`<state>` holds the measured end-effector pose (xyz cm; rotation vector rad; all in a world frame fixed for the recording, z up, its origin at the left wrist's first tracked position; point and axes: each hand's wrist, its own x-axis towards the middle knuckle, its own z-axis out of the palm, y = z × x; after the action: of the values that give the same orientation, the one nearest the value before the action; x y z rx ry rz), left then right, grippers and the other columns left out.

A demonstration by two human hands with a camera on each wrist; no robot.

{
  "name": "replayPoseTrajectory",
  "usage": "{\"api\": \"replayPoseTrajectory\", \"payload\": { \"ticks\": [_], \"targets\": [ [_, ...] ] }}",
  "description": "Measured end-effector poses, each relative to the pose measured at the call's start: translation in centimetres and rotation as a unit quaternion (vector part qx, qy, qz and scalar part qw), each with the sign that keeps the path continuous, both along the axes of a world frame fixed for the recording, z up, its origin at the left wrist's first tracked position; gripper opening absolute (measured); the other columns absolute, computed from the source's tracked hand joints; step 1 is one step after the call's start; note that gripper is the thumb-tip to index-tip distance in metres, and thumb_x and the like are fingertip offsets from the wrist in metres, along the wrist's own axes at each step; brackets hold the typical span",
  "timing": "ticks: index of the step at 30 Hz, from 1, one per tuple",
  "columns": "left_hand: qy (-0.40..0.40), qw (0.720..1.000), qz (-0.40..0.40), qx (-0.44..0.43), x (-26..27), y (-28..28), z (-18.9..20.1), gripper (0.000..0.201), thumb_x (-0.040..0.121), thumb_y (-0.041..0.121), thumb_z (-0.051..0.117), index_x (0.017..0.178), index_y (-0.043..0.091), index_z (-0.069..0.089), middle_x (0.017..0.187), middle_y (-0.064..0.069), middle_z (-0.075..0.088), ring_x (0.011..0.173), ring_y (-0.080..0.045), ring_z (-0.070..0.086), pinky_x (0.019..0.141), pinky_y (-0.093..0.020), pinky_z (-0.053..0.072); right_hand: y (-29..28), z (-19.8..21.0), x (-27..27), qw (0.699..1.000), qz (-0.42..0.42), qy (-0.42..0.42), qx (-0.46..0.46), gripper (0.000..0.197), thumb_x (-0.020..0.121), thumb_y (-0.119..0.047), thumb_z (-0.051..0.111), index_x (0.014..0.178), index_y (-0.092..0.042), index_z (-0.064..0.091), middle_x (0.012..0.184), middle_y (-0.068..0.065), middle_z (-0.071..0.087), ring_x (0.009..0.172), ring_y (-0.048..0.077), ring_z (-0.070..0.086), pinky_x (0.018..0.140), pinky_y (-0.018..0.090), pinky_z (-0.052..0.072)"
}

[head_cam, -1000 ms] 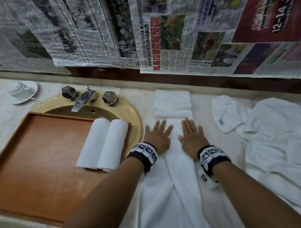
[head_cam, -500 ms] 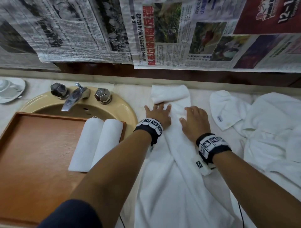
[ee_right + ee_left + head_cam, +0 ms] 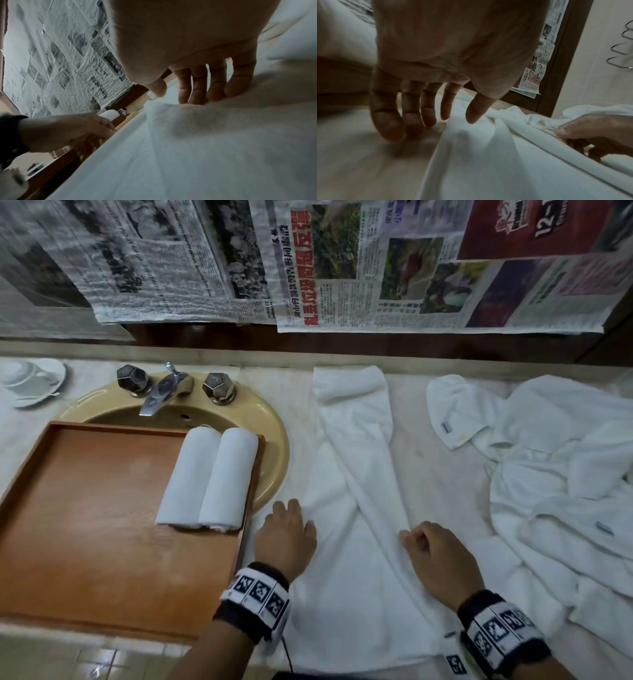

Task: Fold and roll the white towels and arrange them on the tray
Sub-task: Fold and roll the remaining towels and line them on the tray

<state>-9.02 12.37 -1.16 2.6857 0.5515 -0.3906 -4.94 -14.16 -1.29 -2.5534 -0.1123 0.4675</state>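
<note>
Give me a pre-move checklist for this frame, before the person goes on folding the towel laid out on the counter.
1. Towel being folded lies flat: not ok; a diagonal ridge crosses it and its far end is turned over.
2. Left hand at the towel's left edge: ok; fingers relaxed, thumb touching the cloth in the left wrist view.
3. Right hand has hold of the cloth: ok; its fingers are curled on the ridge.
4. Room left on the wooden tray: ok; two rolled towels lie side by side at its right end.
5. Heap of unfolded towels apart from the working towel: cannot tell; they meet or overlap near the right wrist.
</note>
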Motion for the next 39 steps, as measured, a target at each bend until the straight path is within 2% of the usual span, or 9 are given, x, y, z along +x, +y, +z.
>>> {"api": "replayPoseTrajectory", "payload": {
  "ticks": [6, 10, 15, 20, 24, 26, 29, 33, 39],
  "targets": [
    [0.034, 0.997, 0.068, 0.006, -3.5, -1.9, -0.7, 0.027, 0.101, 0.034, 0.042, 0.114, 0.011, 0.048, 0.113, -0.006, 0.058, 0.104, -0.026, 0.058, 0.084, -0.036, 0.047, -1.8, 0.6, -1.7, 0.995, 0.058, 0.039, -0.07, 0.025, 0.091, -0.054, 0.054, 0.081, -0.031, 0.049, 0.079, -0.013, 0.058, 0.075, 0.004, 0.053, 0.071, 0.031, 0.049],
    [-0.051, 0.992, 0.094, -0.074, -4.0, -1.8, -0.4, 0.01, 0.093, 0.018, 0.052, 0.099, 0.014, 0.045, 0.085, -0.003, 0.059, 0.079, -0.027, 0.058, 0.066, -0.036, 0.046, -1.8, 2.6, -1.4, 0.988, 0.097, 0.082, -0.086, 0.021, 0.097, -0.039, 0.048, 0.082, -0.026, 0.042, 0.08, -0.005, 0.058, 0.073, 0.014, 0.055, 0.073, 0.036, 0.049],
    [-0.075, 0.964, 0.112, -0.231, -3.9, 0.4, -1.0, 0.021, 0.087, 0.011, 0.062, 0.088, 0.031, 0.053, 0.057, 0.006, 0.054, 0.052, -0.014, 0.049, 0.052, -0.031, 0.042, 1.8, 6.9, -2.5, 0.979, 0.191, 0.057, -0.042, 0.016, 0.102, -0.04, 0.047, 0.101, -0.024, 0.045, 0.093, 0.003, 0.062, 0.085, 0.025, 0.06, 0.075, 0.036, 0.048],
    [-0.033, 0.931, 0.122, -0.342, -3.0, 2.3, -1.0, 0.038, 0.083, -0.002, 0.061, 0.066, 0.027, 0.078, 0.077, -0.002, 0.075, 0.074, -0.02, 0.066, 0.075, -0.034, 0.054, 8.0, 8.3, -5.3, 0.961, 0.273, -0.005, -0.032, 0.018, 0.101, -0.042, 0.047, 0.107, -0.025, 0.051, 0.096, 0.001, 0.064, 0.087, 0.024, 0.061, 0.073, 0.036, 0.047],
    [0.013, 0.901, 0.188, -0.39, -2.1, 2.2, 0.4, 0.03, 0.09, 0.017, 0.062, 0.061, 0.009, 0.066, 0.062, -0.01, 0.064, 0.059, -0.026, 0.057, 0.055, -0.026, 0.045, 11.9, 5.9, -7.5, 0.943, 0.324, -0.002, -0.071, 0.023, 0.101, -0.033, 0.043, 0.117, -0.019, 0.051, 0.105, 0.008, 0.065, 0.089, 0.03, 0.062, 0.075, 0.038, 0.048],
    [0.033, 0.891, 0.206, -0.404, -1.9, 2.2, 0.5, 0.036, 0.092, 0.034, 0.061, 0.068, 0.007, 0.067, 0.058, -0.008, 0.063, 0.056, -0.027, 0.056, 0.056, -0.028, 0.043, 12.5, 4.5, -8.2, 0.936, 0.341, 0.009, -0.089, 0.028, 0.1, -0.032, 0.045, 0.124, -0.019, 0.048, 0.111, 0.009, 0.064, 0.092, 0.032, 0.062, 0.077, 0.039, 0.05],
    [0.049, 0.906, 0.176, -0.382, -1.9, 2.0, -0.1, 0.045, 0.084, 0.053, 0.07, 0.066, 0.012, 0.063, 0.062, -0.006, 0.062, 0.059, -0.024, 0.057, 0.059, -0.031, 0.042, 11.4, 3.3, -8.8, 0.924, 0.37, 0.049, -0.076, 0.049, 0.096, -0.044, 0.053, 0.138, -0.022, 0.039, 0.124, 0.004, 0.06, 0.103, 0.028, 0.061, 0.085, 0.04, 0.05],
    [0.056, 0.95, 0.108, -0.286, -1.9, 1.6, -0.9, 0.048, 0.084, 0.039, 0.073, 0.056, 0.021, 0.038, 0.057, 0.002, 0.042, 0.056, -0.019, 0.041, 0.057, -0.029, 0.03, 7.4, 2.5, -9.2, 0.911, 0.396, 0.092, -0.069, 0.077, 0.076, -0.071, 0.065, 0.135, -0.028, 0.04, 0.127, -0.008, 0.049, 0.112, 0.016, 0.052, 0.092, 0.034, 0.045],
    [0.032, 0.972, 0.094, -0.214, -2.3, 1.1, -1.3, 0.042, 0.086, 0.039, 0.07, 0.062, 0.02, 0.041, 0.062, 0.005, 0.045, 0.058, -0.016, 0.044, 0.052, -0.028, 0.028, 3.4, 1.5, -10.1, 0.852, 0.498, 0.002, -0.161, 0.051, 0.078, -0.057, 0.069, 0.114, -0.025, 0.052, 0.116, -0.004, 0.049, 0.105, 0.018, 0.046, 0.09, 0.034, 0.04]
  ]
}}
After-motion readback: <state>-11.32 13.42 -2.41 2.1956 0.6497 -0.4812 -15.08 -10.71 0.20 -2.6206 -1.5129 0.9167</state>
